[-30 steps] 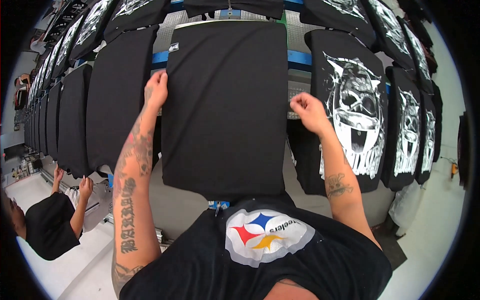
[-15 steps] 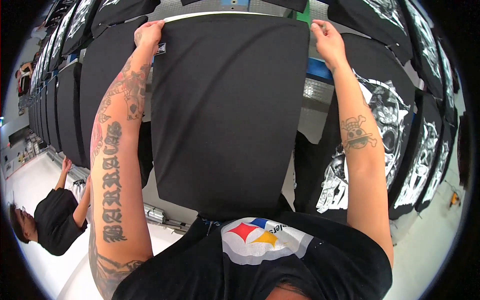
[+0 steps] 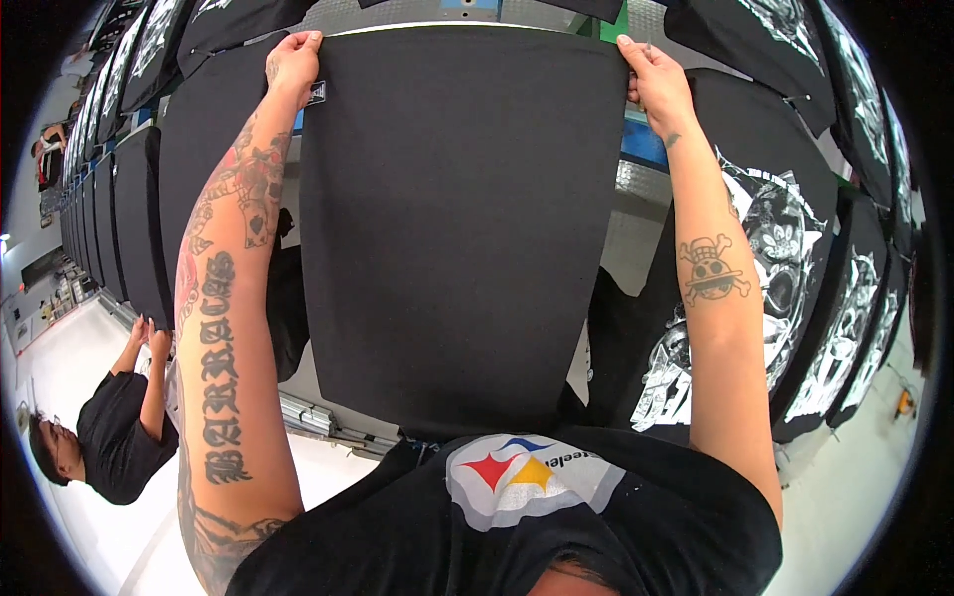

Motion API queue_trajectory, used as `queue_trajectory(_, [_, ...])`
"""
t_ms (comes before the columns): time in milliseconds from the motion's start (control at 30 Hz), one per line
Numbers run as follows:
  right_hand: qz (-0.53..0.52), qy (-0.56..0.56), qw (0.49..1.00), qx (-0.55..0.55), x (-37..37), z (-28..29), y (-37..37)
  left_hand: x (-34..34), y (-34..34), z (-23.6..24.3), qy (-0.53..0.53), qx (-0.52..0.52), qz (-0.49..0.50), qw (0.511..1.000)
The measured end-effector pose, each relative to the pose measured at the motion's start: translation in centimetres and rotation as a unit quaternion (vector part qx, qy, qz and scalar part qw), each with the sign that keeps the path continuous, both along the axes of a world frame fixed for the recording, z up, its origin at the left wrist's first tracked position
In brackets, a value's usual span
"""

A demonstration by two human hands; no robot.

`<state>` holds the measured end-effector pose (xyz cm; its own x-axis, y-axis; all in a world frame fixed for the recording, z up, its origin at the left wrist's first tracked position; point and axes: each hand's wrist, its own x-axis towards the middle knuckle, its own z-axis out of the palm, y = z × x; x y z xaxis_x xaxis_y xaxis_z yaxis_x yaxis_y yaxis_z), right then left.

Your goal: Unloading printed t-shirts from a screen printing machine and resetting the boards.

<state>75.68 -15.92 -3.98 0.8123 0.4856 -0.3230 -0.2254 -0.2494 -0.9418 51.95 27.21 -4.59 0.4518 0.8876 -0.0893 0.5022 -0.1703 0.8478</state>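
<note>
A black garment, apparently a T-shirt [image 3: 457,219], lies stretched over a flat board in front of me. A small label [image 3: 317,93] shows on its left edge. At the far left corner my left hand [image 3: 294,68] pinches the cloth between thumb and fingers. My right hand [image 3: 658,87] holds the far right corner, thumb on top and the other fingers curled under. Along the far hem, a thin white strip of the board [image 3: 427,26] shows. The fabric looks smooth and taut between both hands.
To the right stand boards with black shirts bearing white and grey prints [image 3: 775,238]. More boards with plain black shirts [image 3: 139,219] line the left. Blue and metal machine parts [image 3: 644,144] show beneath. A co-worker in black [image 3: 124,432] is at the lower left.
The diagonal creases across the shirt have flattened out. Its far right corner has been drawn rightward and now meets my right hand. My left hand stays near the left corner.
</note>
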Motion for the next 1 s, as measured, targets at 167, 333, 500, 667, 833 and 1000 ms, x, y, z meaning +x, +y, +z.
queue_trajectory(167, [0.006, -0.124, 0.992, 0.001, 0.1, -0.6, 0.8, 0.6, -0.3, -0.2, 0.048, 0.069, 0.004, 0.996])
queue_trajectory(333, [-0.01, -0.309, 0.944, -0.118, -0.3, -0.1, 1.5, -1.9, -2.1, -0.1, 0.107, 0.357, -0.111, 0.921])
queue_trajectory(500, [-0.042, -0.34, 0.93, -0.132, -1.3, 0.7, 1.8, -10.8, -8.1, 1.8, 0.081, 0.376, -0.144, 0.912])
queue_trajectory(667, [-0.034, -0.358, 0.921, -0.149, -1.1, 0.4, 1.8, -25.2, -16.8, 3.7, 0.089, 0.293, -0.143, 0.941])
queue_trajectory(833, [0.014, -0.455, 0.853, -0.254, -1.7, 2.4, 1.5, -42.4, -24.7, 2.5, 0.143, -0.04, 0.048, 0.988])
queue_trajectory(1000, [0.118, -0.531, 0.819, -0.184, -10.8, 7.3, -5.9, -59.2, -36.1, -4.1, 0.111, -0.283, 0.236, 0.923])
